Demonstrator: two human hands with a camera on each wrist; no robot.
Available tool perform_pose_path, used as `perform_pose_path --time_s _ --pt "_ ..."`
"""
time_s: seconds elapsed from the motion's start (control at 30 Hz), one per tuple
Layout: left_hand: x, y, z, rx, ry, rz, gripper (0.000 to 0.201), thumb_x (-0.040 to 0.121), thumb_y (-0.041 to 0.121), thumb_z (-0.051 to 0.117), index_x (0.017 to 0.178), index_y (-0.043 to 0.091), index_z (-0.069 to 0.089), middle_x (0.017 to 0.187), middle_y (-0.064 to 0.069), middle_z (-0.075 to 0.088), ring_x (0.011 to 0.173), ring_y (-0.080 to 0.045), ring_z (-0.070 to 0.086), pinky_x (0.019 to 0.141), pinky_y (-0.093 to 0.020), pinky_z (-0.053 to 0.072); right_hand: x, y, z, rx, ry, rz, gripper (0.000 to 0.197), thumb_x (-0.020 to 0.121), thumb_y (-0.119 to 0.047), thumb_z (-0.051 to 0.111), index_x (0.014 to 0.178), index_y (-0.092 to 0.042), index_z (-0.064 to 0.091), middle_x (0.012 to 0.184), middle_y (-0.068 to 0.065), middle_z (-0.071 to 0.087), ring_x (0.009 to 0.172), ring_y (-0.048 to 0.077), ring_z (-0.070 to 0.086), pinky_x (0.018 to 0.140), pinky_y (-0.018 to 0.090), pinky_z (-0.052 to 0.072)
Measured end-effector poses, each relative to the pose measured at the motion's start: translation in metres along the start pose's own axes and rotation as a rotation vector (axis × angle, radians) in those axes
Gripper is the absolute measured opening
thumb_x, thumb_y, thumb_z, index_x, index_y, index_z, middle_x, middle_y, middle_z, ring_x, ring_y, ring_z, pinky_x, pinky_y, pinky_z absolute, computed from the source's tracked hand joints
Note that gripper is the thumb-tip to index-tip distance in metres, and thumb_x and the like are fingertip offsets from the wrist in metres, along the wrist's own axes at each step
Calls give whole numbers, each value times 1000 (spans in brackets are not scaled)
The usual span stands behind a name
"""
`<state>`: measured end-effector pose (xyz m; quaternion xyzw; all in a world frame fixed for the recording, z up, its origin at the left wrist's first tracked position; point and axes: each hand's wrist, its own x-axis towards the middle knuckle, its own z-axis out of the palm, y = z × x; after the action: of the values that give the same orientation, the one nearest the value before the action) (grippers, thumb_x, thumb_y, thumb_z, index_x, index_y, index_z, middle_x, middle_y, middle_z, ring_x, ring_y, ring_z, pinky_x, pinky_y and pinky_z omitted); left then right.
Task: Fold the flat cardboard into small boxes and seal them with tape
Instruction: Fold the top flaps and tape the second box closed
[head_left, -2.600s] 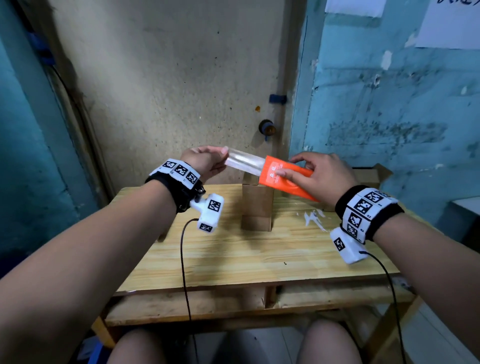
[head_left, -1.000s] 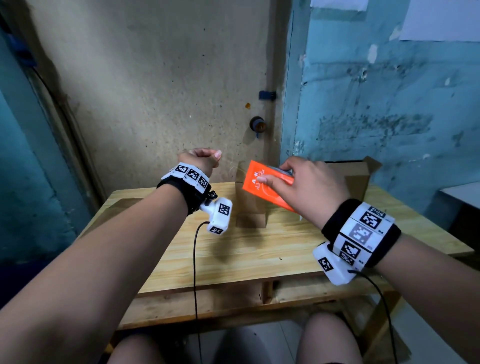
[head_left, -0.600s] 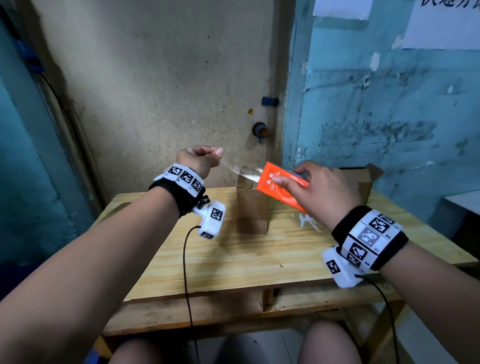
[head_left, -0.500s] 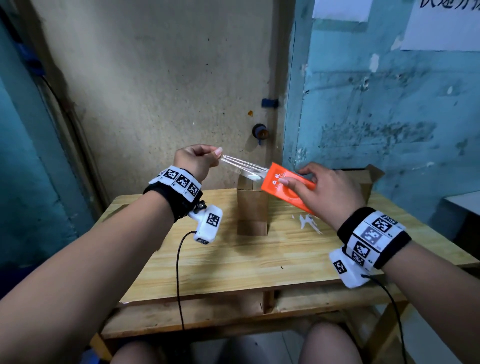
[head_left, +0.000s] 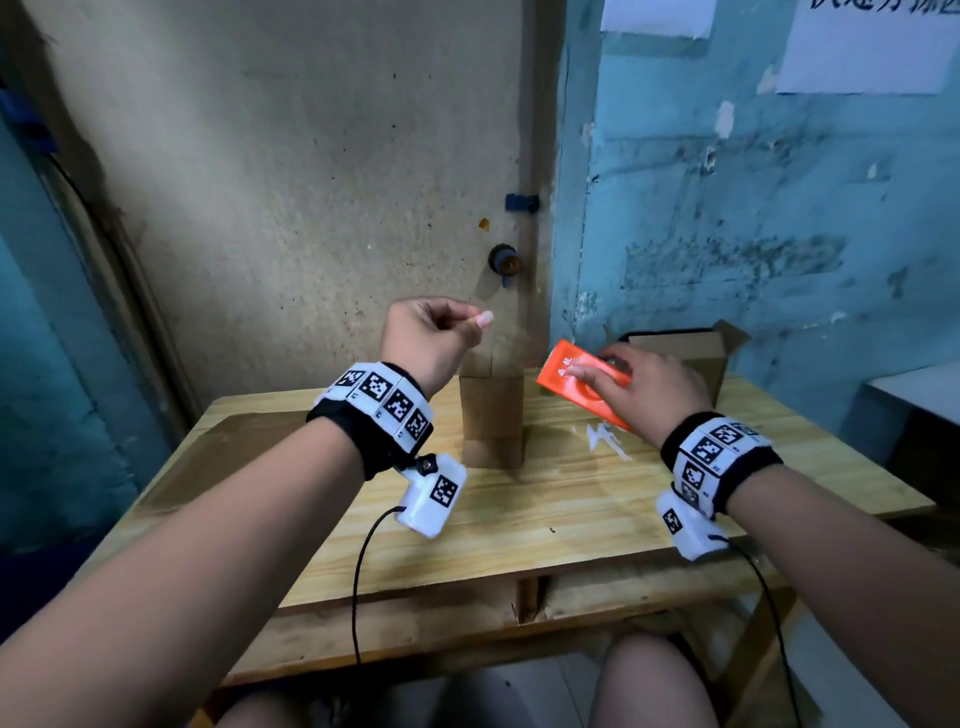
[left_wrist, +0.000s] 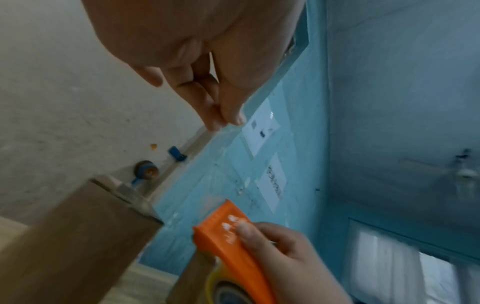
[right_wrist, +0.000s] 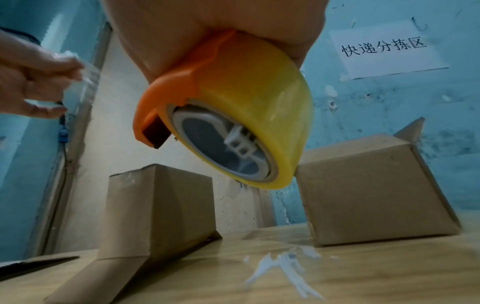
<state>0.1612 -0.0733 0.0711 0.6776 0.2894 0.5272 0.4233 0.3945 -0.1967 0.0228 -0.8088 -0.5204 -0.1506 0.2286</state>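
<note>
Two bare hands are raised above a wooden desk (head_left: 519, 525), each wrist wearing a black band with square black-and-white markers and a small white camera on a cable. The left hand (head_left: 426, 338) is curled, thumb and fingertips (left_wrist: 215, 121) pinching the end of a clear strip of tape (left_wrist: 221, 156). The strip is nearly invisible against the wall and runs down toward the right hand (head_left: 644, 387). The right hand grips one orange tape dispenser (head_left: 574, 382), fingers laid over its top; the right wrist view shows one roll of yellowish clear tape (right_wrist: 259, 115) mounted in it.

Two cardboard boxes are on the desk. One small upright box (head_left: 491, 415) stands in the middle, just below and between the hands, with its bottom flap (right_wrist: 98, 277) splayed out flat on the wood. A second, larger box (head_left: 691, 348) sits behind the right hand near the far edge, one top flap sticking up; the hand and dispenser hide part of it. A few white scraps (head_left: 605, 439) lie on the wood between the two boxes.

Behind the desk is a stained beige wall with a small round fitting (head_left: 503, 261) and a blue clip (head_left: 521, 202). To the right the wall is chipped turquoise, with two white paper sheets (head_left: 872, 41) pinned high up.
</note>
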Motion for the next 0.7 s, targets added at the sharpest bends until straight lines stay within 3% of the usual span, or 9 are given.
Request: perform_pose_path --time_s 0.1,0.17,0.27,0.33,0.43,0.47,0.53,0.6,0.7 --pt "-14 8 18 124 -195 3 14 81 12 85 73 20 77 68 -1 74 64 -12 64 68 -28 55 2 -9 0 -33 -41 62 68 90 -86 40 140 -45 61 127 -1 73 116 30 69 87 38 54" --pt "-24 18 23 140 -245 18 16 82 11 84 72 22 76 65 1 73 62 -10 63 67 -25 54 11 -18 0 -57 -55 97 61 92 -82 43 133 -44 66 120 1 75 111 29 71 87 37 56" --pt "-34 52 17 8 -253 30 4 84 8 80 84 10 76 75 -5 74 66 -9 65 68 -23 57 22 -7 -1 -164 -166 206 58 96 -74 46 125 -30 71 114 4 75 107 29 71 81 35 50" --pt "-30 80 6 -86 -256 108 3 86 6 78 87 5 75 76 -6 73 66 -10 66 67 -20 56 19 10 2 -183 -194 260 59 96 -75 44 117 -29 73 105 5 75 99 27 71 74 33 45" --pt "-18 96 -9 -129 -269 151 8 92 2 70 87 7 68 77 -9 65 59 -4 61 57 -12 47 3 12 18 -234 -190 225 57 95 -78 45 104 -31 76 85 2 70 79 23 67 67 30 44" --pt "-16 93 -11 -108 -279 126 11 94 3 67 86 11 65 79 -9 62 57 -2 59 54 -11 44 -3 10 28 -224 -221 197 57 93 -79 45 106 -32 76 86 1 71 79 23 66 70 31 48" --pt "-13 73 -8 -56 -306 47 16 97 11 66 85 19 62 83 -6 61 60 -3 57 53 -17 38 -9 8 46 -144 -320 125 61 90 -83 47 122 -38 72 110 0 76 98 25 71 83 36 55" --pt "-13 49 -6 -57 -347 -49 17 98 16 66 84 23 61 87 -4 61 66 -7 57 57 -25 33 -11 7 54 -65 -401 83 68 88 -85 47 140 -44 60 136 -2 69 118 26 68 91 39 57" --pt "-14 24 -3 -97 -350 -141 19 99 15 64 83 23 60 80 2 61 66 -9 54 58 -26 29 -3 3 53 -79 -419 63 63 95 -78 44 144 -41 58 148 4 60 131 34 58 105 46 51"
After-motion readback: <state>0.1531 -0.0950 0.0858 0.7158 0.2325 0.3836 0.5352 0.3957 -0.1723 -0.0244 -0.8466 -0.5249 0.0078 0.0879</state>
